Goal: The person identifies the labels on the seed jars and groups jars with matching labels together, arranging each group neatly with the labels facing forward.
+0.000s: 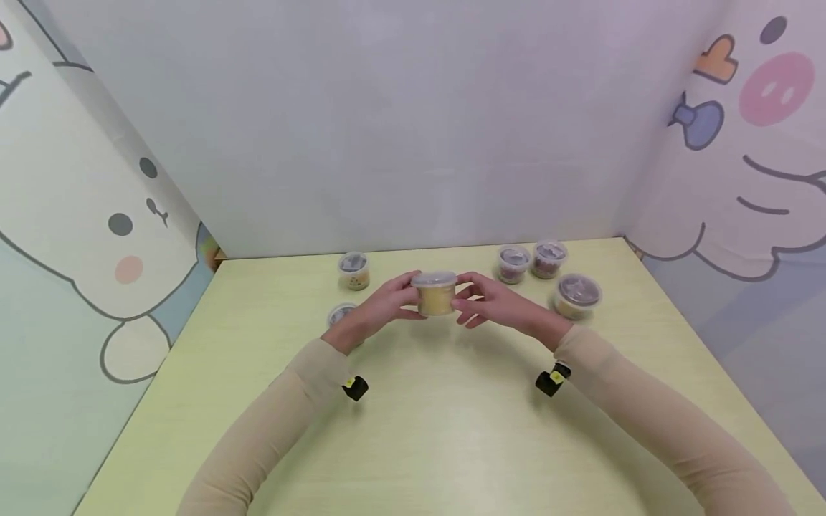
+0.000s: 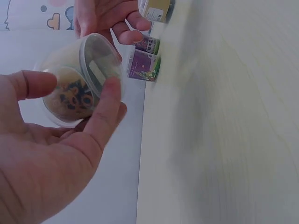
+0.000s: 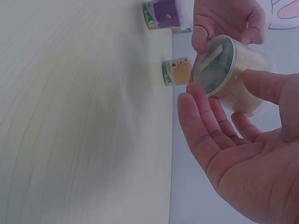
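Above the table, both hands hold a clear lidded plastic tub (image 1: 435, 295) of pale yellow stuff upright. My left hand (image 1: 388, 302) grips its left side. In the left wrist view, the left thumb (image 2: 39, 85) lies across a dark-patterned label and another finger crosses the tub's end. On the other side, my right hand (image 1: 492, 302) has its thumb and forefinger at the wall and lid edge. In the right wrist view, the right thumb (image 3: 261, 84) presses the tub, with the other fingers loosely bent beside it. A smaller tub (image 1: 340, 313) stands partly hidden behind the left forearm.
Further back on the left stands another small yellow tub (image 1: 355, 272). Two small purple tubs (image 1: 513, 265) and a larger yellow one (image 1: 576, 297) are at the back right. The pale wooden table (image 1: 445, 430) ends at a plain back wall (image 1: 413, 143), with cartoon-printed side walls.
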The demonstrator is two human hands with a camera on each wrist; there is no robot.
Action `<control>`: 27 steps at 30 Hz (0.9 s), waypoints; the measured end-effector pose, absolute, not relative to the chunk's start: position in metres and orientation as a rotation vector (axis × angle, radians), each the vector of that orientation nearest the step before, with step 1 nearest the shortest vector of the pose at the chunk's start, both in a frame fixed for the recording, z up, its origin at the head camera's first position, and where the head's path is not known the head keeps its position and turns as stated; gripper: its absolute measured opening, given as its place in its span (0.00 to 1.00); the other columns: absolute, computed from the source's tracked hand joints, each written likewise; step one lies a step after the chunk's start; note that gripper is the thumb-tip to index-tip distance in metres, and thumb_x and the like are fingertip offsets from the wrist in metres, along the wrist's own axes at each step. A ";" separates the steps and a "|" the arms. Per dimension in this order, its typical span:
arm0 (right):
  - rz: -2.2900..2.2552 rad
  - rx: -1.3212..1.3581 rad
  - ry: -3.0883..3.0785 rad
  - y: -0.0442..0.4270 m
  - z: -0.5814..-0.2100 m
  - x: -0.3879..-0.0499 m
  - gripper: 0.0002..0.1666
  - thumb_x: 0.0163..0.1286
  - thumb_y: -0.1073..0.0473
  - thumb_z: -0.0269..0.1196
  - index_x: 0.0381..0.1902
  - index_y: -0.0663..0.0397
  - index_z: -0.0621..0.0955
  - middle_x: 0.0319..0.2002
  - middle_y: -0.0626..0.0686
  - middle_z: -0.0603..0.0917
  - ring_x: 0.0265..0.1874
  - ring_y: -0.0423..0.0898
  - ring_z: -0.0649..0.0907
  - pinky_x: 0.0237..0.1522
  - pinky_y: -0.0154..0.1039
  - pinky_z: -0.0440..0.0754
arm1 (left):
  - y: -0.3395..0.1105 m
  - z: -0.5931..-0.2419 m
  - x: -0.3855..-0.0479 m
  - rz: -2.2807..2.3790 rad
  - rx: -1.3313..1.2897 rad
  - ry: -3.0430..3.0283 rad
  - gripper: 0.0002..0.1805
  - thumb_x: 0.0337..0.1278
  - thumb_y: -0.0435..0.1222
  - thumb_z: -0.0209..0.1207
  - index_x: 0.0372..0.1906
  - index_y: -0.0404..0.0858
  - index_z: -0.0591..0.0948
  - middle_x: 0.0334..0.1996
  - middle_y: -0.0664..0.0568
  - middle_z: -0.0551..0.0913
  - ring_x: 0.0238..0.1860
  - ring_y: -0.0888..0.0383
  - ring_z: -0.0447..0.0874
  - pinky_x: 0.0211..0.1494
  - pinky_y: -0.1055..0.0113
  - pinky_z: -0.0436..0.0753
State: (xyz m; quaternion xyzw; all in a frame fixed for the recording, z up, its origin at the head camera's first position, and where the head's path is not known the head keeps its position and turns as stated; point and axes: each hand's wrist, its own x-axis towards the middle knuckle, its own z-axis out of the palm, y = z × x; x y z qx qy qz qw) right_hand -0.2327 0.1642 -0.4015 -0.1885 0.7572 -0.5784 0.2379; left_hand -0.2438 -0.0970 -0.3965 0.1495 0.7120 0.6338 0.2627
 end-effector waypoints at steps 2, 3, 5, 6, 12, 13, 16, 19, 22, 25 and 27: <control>-1.593 -0.511 2.079 0.163 -0.403 -0.233 0.33 0.76 0.56 0.62 0.71 0.60 0.63 0.56 0.66 0.75 0.46 0.61 0.85 0.48 0.51 0.86 | -0.095 -0.397 -0.244 1.694 0.382 1.952 0.34 0.65 0.35 0.47 0.76 0.37 0.61 0.69 0.43 0.70 0.62 0.45 0.76 0.57 0.55 0.83; -1.595 -0.507 2.083 0.162 -0.404 -0.233 0.33 0.76 0.57 0.63 0.70 0.60 0.63 0.56 0.65 0.76 0.46 0.61 0.85 0.47 0.51 0.86 | -0.095 -0.396 -0.244 1.685 0.372 1.960 0.33 0.65 0.35 0.47 0.75 0.36 0.63 0.68 0.43 0.71 0.61 0.45 0.77 0.57 0.55 0.83; -1.600 -0.504 2.084 0.161 -0.406 -0.232 0.34 0.75 0.59 0.64 0.70 0.60 0.63 0.55 0.65 0.76 0.46 0.60 0.85 0.47 0.50 0.86 | -0.093 -0.397 -0.245 1.678 0.351 1.967 0.32 0.64 0.34 0.47 0.74 0.36 0.64 0.66 0.42 0.71 0.60 0.45 0.78 0.57 0.55 0.83; -1.602 -0.503 2.081 0.161 -0.407 -0.232 0.34 0.74 0.59 0.64 0.70 0.60 0.62 0.55 0.65 0.76 0.45 0.60 0.85 0.47 0.50 0.86 | -0.093 -0.397 -0.245 1.677 0.343 1.968 0.32 0.63 0.34 0.48 0.73 0.35 0.64 0.66 0.41 0.71 0.60 0.45 0.78 0.56 0.55 0.83; -1.615 -0.497 2.069 0.159 -0.407 -0.231 0.34 0.74 0.60 0.64 0.70 0.60 0.62 0.55 0.65 0.76 0.44 0.58 0.86 0.46 0.50 0.86 | -0.092 -0.398 -0.243 1.699 0.332 1.973 0.31 0.63 0.32 0.46 0.72 0.33 0.64 0.65 0.38 0.71 0.58 0.43 0.78 0.55 0.54 0.84; -1.614 -0.496 2.071 0.158 -0.407 -0.231 0.34 0.74 0.60 0.64 0.70 0.60 0.62 0.55 0.65 0.76 0.44 0.58 0.86 0.46 0.50 0.86 | -0.092 -0.398 -0.243 1.701 0.337 1.977 0.31 0.64 0.32 0.45 0.73 0.33 0.64 0.66 0.38 0.71 0.58 0.43 0.78 0.55 0.53 0.84; -1.607 -0.493 2.073 0.157 -0.404 -0.231 0.33 0.74 0.60 0.64 0.70 0.60 0.63 0.55 0.65 0.76 0.44 0.59 0.86 0.46 0.50 0.86 | -0.092 -0.399 -0.243 1.709 0.341 1.991 0.30 0.65 0.31 0.44 0.73 0.33 0.64 0.66 0.38 0.70 0.57 0.43 0.78 0.55 0.52 0.84; -1.602 -0.496 2.069 0.157 -0.403 -0.231 0.33 0.74 0.60 0.64 0.70 0.60 0.63 0.56 0.65 0.76 0.44 0.58 0.86 0.46 0.51 0.86 | -0.091 -0.399 -0.242 1.713 0.341 2.001 0.29 0.66 0.31 0.44 0.72 0.33 0.64 0.66 0.37 0.70 0.57 0.43 0.77 0.55 0.52 0.84; -1.596 -0.495 2.063 0.157 -0.402 -0.231 0.34 0.74 0.59 0.64 0.71 0.59 0.63 0.56 0.65 0.76 0.44 0.58 0.86 0.47 0.51 0.86 | -0.091 -0.398 -0.241 1.721 0.336 2.007 0.29 0.66 0.31 0.45 0.72 0.34 0.64 0.67 0.38 0.70 0.57 0.43 0.77 0.55 0.52 0.84; -1.594 -0.492 2.063 0.157 -0.402 -0.231 0.34 0.75 0.58 0.64 0.71 0.59 0.62 0.56 0.65 0.75 0.44 0.58 0.86 0.47 0.51 0.86 | -0.092 -0.397 -0.241 1.727 0.330 2.016 0.29 0.66 0.31 0.45 0.72 0.35 0.64 0.67 0.39 0.70 0.57 0.43 0.77 0.54 0.52 0.84; -1.591 -0.486 2.062 0.156 -0.402 -0.231 0.33 0.75 0.58 0.63 0.71 0.59 0.62 0.57 0.65 0.75 0.45 0.58 0.86 0.47 0.51 0.86 | -0.092 -0.397 -0.240 1.727 0.330 2.021 0.29 0.66 0.31 0.45 0.72 0.35 0.63 0.67 0.39 0.70 0.57 0.43 0.77 0.54 0.52 0.84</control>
